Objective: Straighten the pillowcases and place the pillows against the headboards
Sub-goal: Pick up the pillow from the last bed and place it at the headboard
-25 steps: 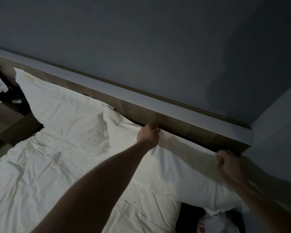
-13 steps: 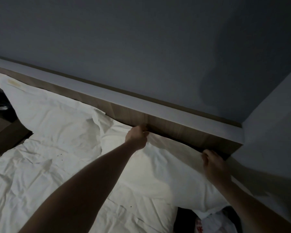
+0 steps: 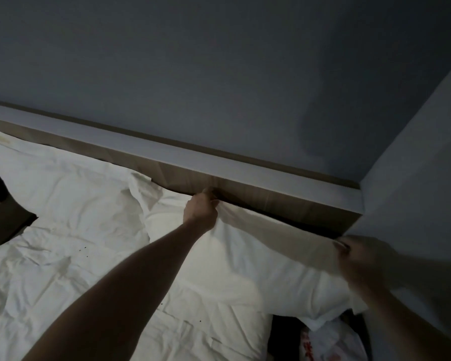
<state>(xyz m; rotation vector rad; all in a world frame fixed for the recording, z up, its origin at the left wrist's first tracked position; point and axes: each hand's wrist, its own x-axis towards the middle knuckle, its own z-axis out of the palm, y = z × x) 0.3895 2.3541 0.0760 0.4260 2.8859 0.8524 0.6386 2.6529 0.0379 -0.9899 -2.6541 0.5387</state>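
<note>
Two bare forearms reach into view from the lower edge of a dimly lit room, neither covered by a sleeve as far as the view runs. The left hand (image 3: pixel 200 211) shows no ring, watch or bracelet at the wrist, and its forearm is long and slender, widening toward the elbow at the bottom of the picture. The right hand (image 3: pixel 359 257) is blurred and in shadow, so any jewellery on it cannot be made out; its wrist likewise appears uncovered. No clothing on the person is visible.
</note>
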